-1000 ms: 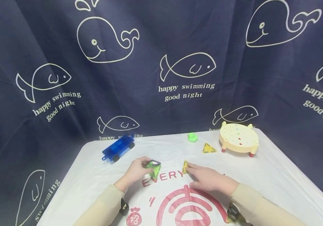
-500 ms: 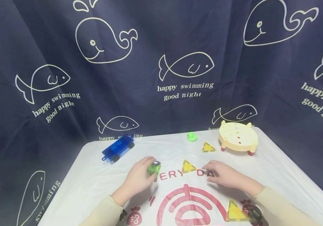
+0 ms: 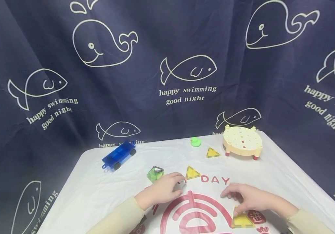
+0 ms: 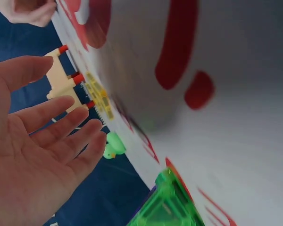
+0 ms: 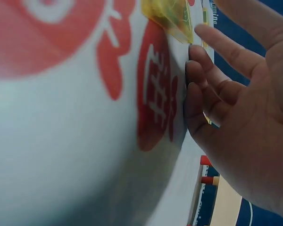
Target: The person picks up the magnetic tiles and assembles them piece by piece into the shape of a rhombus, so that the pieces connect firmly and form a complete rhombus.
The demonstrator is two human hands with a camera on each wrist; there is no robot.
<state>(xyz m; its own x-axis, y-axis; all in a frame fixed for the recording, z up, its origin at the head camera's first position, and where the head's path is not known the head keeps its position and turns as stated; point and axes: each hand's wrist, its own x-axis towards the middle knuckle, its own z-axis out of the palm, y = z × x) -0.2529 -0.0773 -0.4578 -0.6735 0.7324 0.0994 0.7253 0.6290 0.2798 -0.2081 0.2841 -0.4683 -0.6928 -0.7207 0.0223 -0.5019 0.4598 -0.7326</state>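
Note:
My left hand (image 3: 163, 191), fingers loosely bent, holds nothing. Its fingertips are close to a yellow triangular magnetic tile (image 3: 192, 173) lying flat; in the head view I cannot tell whether they touch. Behind that hand stands a green shape built of magnetic tiles (image 3: 155, 173), with a dark purple part on top; the left wrist view shows its green frame (image 4: 166, 202). Over at the front right, my right hand (image 3: 250, 196) hovers by another yellow triangular tile (image 3: 242, 222), partly hidden under the thumb. In the right wrist view its fingers are apart from that tile (image 5: 172, 18).
A blue wheeled toy car base (image 3: 119, 155) stands at the back left. Toward the back right are a small green duck (image 3: 195, 142), a third yellow triangular tile (image 3: 212, 152) and a round cream toy stand (image 3: 242, 140) with red-tipped legs. A dark curtain (image 3: 144, 104) hangs behind the table.
My left hand has let go of the green tile shape and moved right toward the middle yellow tile. The right hand has left that tile and moved right and nearer, to the front yellow tile.

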